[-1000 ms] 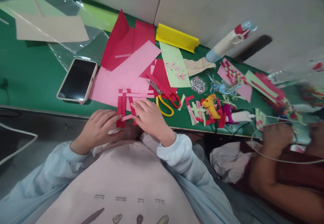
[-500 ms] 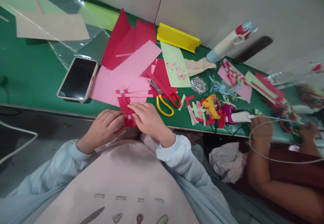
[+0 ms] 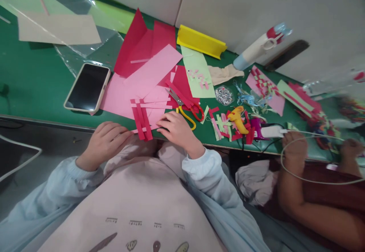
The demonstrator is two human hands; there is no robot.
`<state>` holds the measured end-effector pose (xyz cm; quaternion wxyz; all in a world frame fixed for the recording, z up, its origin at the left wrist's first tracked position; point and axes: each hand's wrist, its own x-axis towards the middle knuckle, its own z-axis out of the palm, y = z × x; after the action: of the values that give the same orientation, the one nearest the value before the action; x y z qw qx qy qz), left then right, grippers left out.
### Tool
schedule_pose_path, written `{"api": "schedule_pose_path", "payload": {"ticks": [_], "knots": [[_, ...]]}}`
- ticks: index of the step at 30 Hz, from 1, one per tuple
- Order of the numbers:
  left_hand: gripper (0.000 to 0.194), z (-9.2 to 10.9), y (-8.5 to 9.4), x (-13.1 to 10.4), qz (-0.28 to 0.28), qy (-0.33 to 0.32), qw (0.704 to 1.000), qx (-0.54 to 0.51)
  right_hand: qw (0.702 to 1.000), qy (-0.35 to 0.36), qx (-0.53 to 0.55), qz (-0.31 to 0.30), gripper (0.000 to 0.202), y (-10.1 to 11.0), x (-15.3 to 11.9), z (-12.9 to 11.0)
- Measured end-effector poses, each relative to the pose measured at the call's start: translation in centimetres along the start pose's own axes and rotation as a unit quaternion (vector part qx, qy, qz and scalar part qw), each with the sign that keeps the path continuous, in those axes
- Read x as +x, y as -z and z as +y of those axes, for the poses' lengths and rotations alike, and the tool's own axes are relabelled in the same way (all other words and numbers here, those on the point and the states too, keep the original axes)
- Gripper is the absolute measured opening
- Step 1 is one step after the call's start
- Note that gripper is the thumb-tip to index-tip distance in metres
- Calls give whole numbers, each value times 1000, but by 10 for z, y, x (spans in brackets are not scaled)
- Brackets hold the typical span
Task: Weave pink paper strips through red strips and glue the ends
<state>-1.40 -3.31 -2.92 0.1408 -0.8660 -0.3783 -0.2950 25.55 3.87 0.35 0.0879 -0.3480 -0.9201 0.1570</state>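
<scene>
Red and pink paper strips are woven together at the table's front edge, with two upright red strips crossed by pink ones. A pink strip runs across their lower part, between my two hands. My left hand is closed at its left end, fingers together. At its right end my right hand pinches it between thumb and fingers. Another red strip shows below, partly hidden by my left hand. Just beyond my right hand lie yellow-and-red-handled scissors.
A phone lies at left beside pink paper and folded red paper. To the right are a yellow glue gun, paper scraps, a box of googly eyes and a bottle. A co-worker's hand is farther right.
My hands have moved apart, the left one leftward and the right one rightward, uncovering the lower woven strips. The pink strip between them now shows.
</scene>
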Motion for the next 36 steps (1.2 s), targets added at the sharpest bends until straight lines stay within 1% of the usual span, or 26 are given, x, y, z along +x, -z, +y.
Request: {"api": "schedule_pose_path", "payload": {"ticks": [4,7,9,11,13,15,16,18,21,25,27,30,33,36], "knots": [[19,-6,1,5,-10,10,1000,13,1000,-4,-5,-9,24,0,3,1],[14,-10,1,9,-25,2,1000,15,1000,5,-14,0,26,-2,6,0],[14,-11,1,11,-29,1,999,13,1000,16,-12,11,27,-4,8,-2],[22,-8,0,13,-28,-6,1000,9,1000,22,-4,20,28,-7,9,-3],[29,-2,-2,15,-45,-23,999,10,999,23,3,28,28,-10,10,-4],[31,6,-5,17,-68,-44,996,20,999,27,8,38,26,-14,10,-5],[31,9,-7,17,-68,-50,996,25,999,30,9,44,25,-15,10,-6],[32,15,-13,18,-50,-57,997,29,998,36,11,54,23,-17,10,-6],[32,19,-21,19,-22,-64,998,12,998,42,11,55,21,-17,9,-6],[22,17,-27,19,16,-71,997,-17,997,51,11,55,19,-16,6,-6],[20,16,-27,17,33,-79,996,-24,996,61,6,61,21,-16,4,-5],[26,15,-25,12,54,-87,994,-27,994,74,-10,77,22,-19,0,-6],[30,17,-21,7,69,-82,994,-31,989,95,-40,110,21,-21,-2,-10],[32,18,-15,3,68,-75,994,-40,980,114,-73,147,25,-25,-1,-15]]}}
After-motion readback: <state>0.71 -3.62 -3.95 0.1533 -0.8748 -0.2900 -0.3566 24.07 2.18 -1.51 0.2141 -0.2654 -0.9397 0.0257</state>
